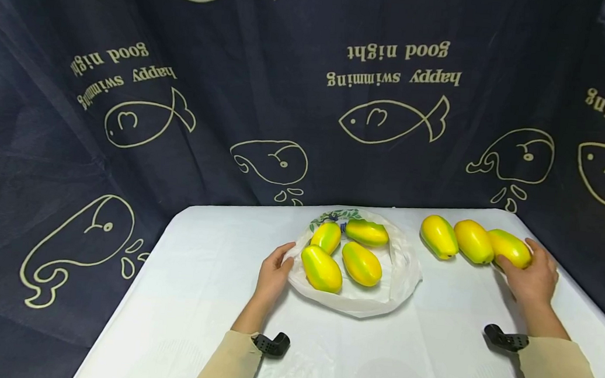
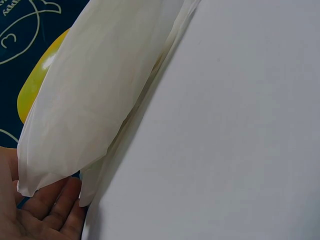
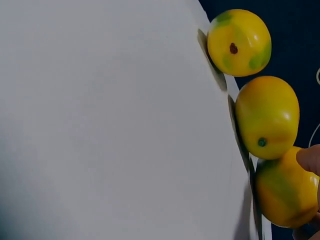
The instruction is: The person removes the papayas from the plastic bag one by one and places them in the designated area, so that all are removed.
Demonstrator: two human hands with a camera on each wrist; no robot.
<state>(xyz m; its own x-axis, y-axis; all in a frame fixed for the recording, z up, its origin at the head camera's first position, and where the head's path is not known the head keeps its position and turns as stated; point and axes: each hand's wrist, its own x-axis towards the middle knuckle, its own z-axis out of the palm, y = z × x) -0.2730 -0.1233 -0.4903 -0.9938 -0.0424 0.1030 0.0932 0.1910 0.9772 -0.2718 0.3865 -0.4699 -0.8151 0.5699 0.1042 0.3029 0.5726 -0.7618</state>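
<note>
A white plastic bag [image 1: 407,272] lies with its mouth wide, and several yellow-green papayas [image 1: 363,264] rest inside it. My left hand [image 1: 274,273] pinches the bag's left rim; in the left wrist view, curled fingers [image 2: 52,205] show below the bag's white film [image 2: 95,100]. To the right of the bag, three more papayas stand in a row: the left one [image 1: 439,236], the middle one [image 1: 474,242] and the right one [image 1: 509,248]. My right hand [image 1: 534,279] grips the right one between thumb and fingers; the right wrist view shows only part of that hand.
A white-covered table [image 1: 213,265] carries everything. Behind it hangs a dark blue curtain [image 1: 267,93] with fish and whale drawings. Black wrist cameras [image 1: 272,345] sit on both forearms, and the table's right edge runs close to my right hand.
</note>
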